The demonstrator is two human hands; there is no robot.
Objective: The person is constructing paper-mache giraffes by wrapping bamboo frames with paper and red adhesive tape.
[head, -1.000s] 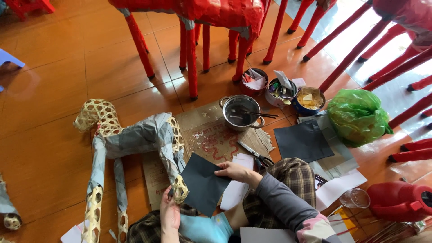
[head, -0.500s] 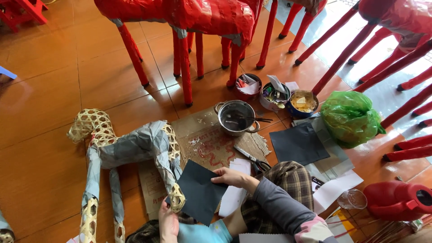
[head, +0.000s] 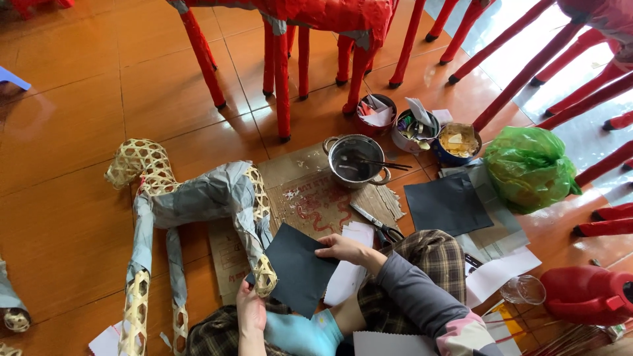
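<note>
My left hand point(head: 250, 311) grips the lower edge of a dark square sheet of paper point(head: 298, 267), which lies over my lap beside the woven bamboo horse frame partly wrapped in grey paper point(head: 198, 198). My right hand point(head: 341, 248) rests flat on the sheet's right corner, fingers spread. Black-handled scissors point(head: 377, 224) lie just beyond, on the flattened brown cardboard point(head: 310, 198) near the steel pot point(head: 357, 160).

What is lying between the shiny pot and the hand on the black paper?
In the head view, scissors lie on cardboard between the pot and the right hand.
</note>
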